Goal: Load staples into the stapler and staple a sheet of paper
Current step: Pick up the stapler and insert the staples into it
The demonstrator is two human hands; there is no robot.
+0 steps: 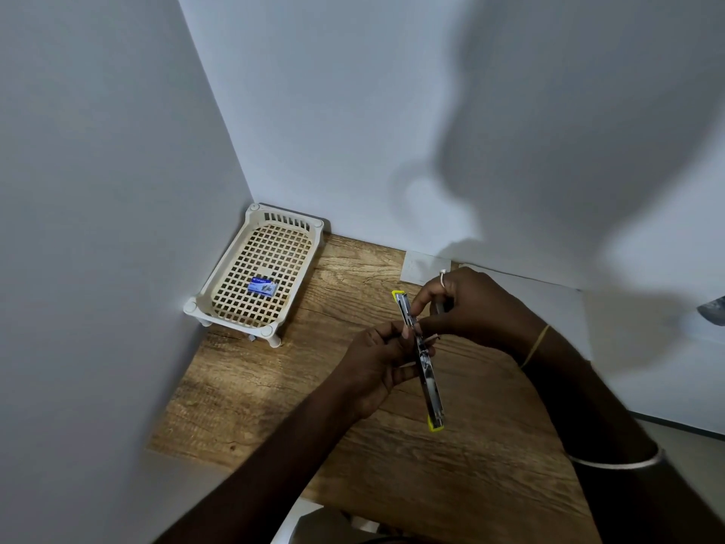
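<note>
A long metal stapler (425, 371) with yellow ends is swung open into a straight line above the wooden table (274, 386). My left hand (376, 367) grips its middle from the left. My right hand (467, 308) reaches in from the right, its fingertips pinching at the stapler's upper half near the hinge. A small blue staple box (263, 287) lies in a cream plastic basket (219, 276) at the far left corner. A white sheet of paper (423, 266) lies flat by the back wall, partly hidden behind my right hand.
Grey walls close the table on the left and behind. A white surface (647, 347) extends to the right of the table, with a dark object (712, 310) at the frame's right edge. The table's front edge lies near my forearms.
</note>
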